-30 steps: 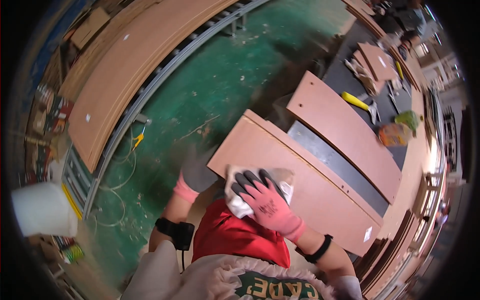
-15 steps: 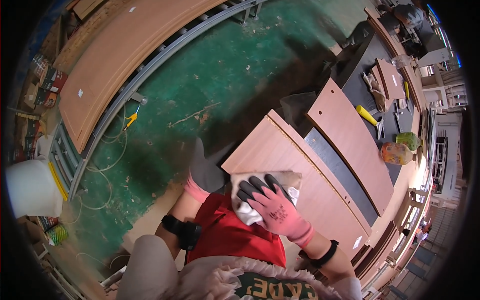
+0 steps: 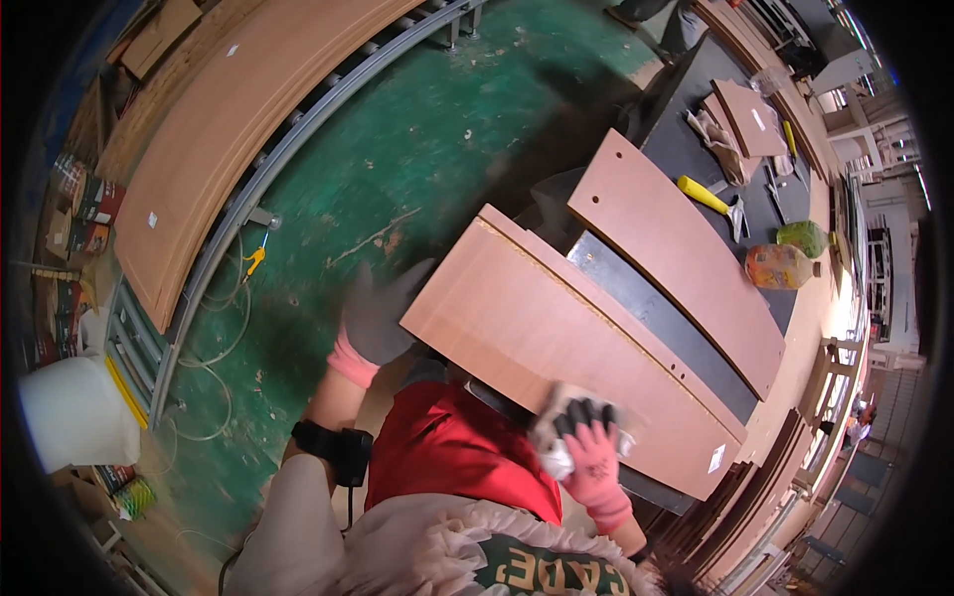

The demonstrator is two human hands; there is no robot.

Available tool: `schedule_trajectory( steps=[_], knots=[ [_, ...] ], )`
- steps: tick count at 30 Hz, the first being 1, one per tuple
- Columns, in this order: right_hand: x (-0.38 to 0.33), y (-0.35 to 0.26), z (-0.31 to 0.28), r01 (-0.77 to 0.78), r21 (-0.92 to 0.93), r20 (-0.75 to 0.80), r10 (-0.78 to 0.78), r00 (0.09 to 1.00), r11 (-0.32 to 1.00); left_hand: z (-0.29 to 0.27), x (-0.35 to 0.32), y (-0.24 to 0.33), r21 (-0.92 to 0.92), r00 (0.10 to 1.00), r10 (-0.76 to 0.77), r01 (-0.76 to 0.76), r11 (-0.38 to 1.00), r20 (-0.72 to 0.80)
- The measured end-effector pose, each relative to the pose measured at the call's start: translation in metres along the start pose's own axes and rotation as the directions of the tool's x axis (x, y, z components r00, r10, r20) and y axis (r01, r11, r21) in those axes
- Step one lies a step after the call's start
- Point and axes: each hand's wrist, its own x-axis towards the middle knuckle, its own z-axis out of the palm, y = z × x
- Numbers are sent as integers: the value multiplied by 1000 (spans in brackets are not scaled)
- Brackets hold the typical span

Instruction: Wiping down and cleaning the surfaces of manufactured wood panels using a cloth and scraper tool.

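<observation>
Dark surface [image 3: 651,303]: near panel [image 3: 556,323], far panel [image 3: 681,263], yellow-handled tool [image 3: 702,195], bottles [image 3: 780,267]
Roller conveyor [image 3: 288,164]: brown boards [image 3: 224,139]
Floor [image 3: 383,164]: pale hose [image 3: 230,402]

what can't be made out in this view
Head view: underside of the cloth, hidden by its top and the right hand.
Head view: cloth's folds, blurred by motion.
Head view: far end of the conveyor panel, cut by top edge.
Head view: whether left hand touches the nearer panel; angle hides any gap.

A board [image 3: 517,308] lies on the surface [image 3: 651,303], a cloth [image 3: 550,452] on its near edge under the right hand [image 3: 596,457]; the left hand [image 3: 383,316] is just beside its left corner. Beyond it lies a second board [image 3: 686,273], then a tool [image 3: 703,195] and two bottles [image 3: 778,268]. Far left, panels [image 3: 214,179] lie on a roller rack [image 3: 328,107], a bucket [image 3: 81,415] by its near end.
</observation>
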Motion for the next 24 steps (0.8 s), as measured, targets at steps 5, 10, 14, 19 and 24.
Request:
schedule_trajectory(
  steps=[5, 10, 14, 19, 24],
  knots=[
    [-138, 77, 71, -488, 193, -261, 524, 811, 851, -13, 11, 5, 976, 969, 210, -163, 148, 130],
    [-205, 111, 109, -689, 385, -307, 789, 532, 614, -18, 10, -10, 994, 900, 425, 60, 94, -95],
    [-171, 96, 74, -663, 371, -311, 760, 571, 650, 11, 4, -25, 953, 852, 501, 259, -159, -148],
    [-179, 96, 64, -629, 320, -378, 705, 600, 708, -15, 5, -21, 965, 716, 696, 214, -154, -48],
    [-228, 130, 94, -708, 399, -384, 807, 448, 583, -23, 9, -4, 909, 671, 741, 293, -297, 26]
  ],
)
